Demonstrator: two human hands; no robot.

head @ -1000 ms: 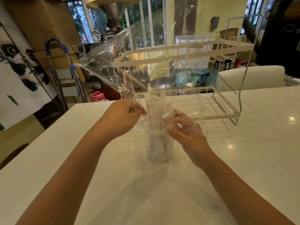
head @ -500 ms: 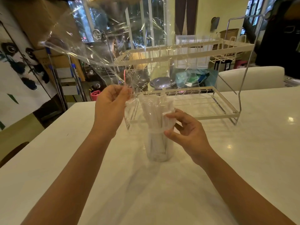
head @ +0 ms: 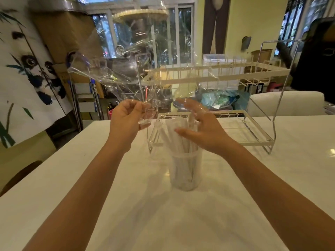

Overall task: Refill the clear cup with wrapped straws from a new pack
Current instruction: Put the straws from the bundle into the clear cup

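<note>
A clear cup [head: 185, 171] stands upright on the white table [head: 272, 178], in the middle. Several wrapped white straws [head: 178, 136] stand in it and stick out above its rim, leaning left. My left hand [head: 126, 120] is up and left of the cup, fingers pinched on the empty clear plastic pack wrapper [head: 126, 73], which billows up and away from the straws. My right hand [head: 201, 127] hovers just right of the straw tops with its fingers spread, holding nothing; whether it touches the straws I cannot tell.
A white wire two-tier dish rack [head: 235, 113] stands right behind the cup and my hands. A white chair back [head: 286, 102] sits beyond the table at right. The table's left edge runs diagonally near my left forearm.
My left hand has lifted the wrapper up off the straws. My right hand has let go of the straw bundle and opened its fingers; the straws now lean loose in the cup.
</note>
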